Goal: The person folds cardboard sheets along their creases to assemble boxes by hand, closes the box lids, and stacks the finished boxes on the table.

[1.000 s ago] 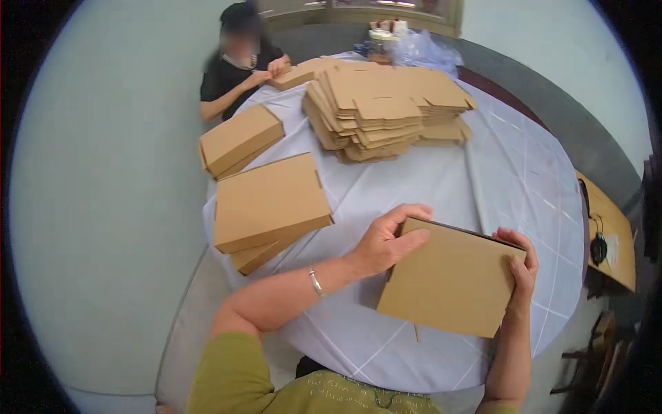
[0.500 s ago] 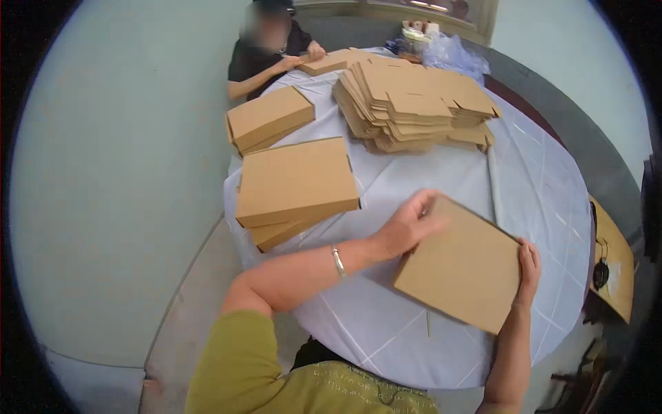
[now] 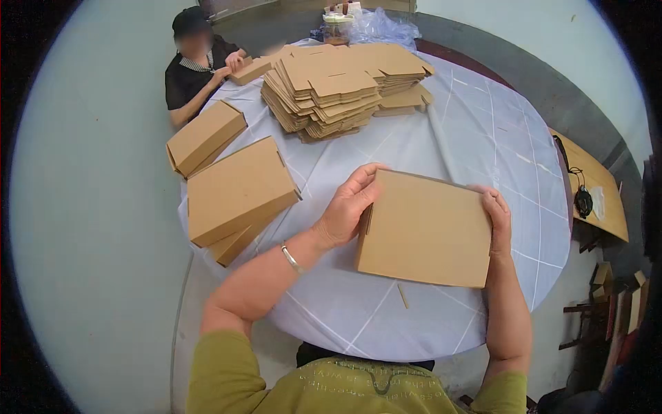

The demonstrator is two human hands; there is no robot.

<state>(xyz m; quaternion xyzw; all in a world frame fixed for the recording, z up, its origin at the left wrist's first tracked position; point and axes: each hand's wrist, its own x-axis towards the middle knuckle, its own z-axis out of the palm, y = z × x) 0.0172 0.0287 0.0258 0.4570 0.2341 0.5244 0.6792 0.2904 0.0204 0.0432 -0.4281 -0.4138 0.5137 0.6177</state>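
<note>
In the head view, the cardboard box (image 3: 427,231) lay between the two hands, over the near part of the cloth-covered counter (image 3: 331,293); whether it rested on the cloth or was held just above it could not be told. The left hand (image 3: 346,208) met the left end, its grip closed around the far left corner; the right hand (image 3: 499,219) clasped the right end, fingers bent over the far right corner. Both hands touched the box, so neither was nearer. From the left grip it stretched rightward and toward the person's body. Its long axis ran from hand to hand, slanting slightly so that the right end sat nearer the body. The broad, plain face looked up, and a narrow dark gap showed at the left end, beside the left palm. A thin strip (image 3: 403,296) lay on the cloth, on the near side of the box. The stacked boxes (image 3: 238,188) stood apart to the left, nearer the left hand.
</note>
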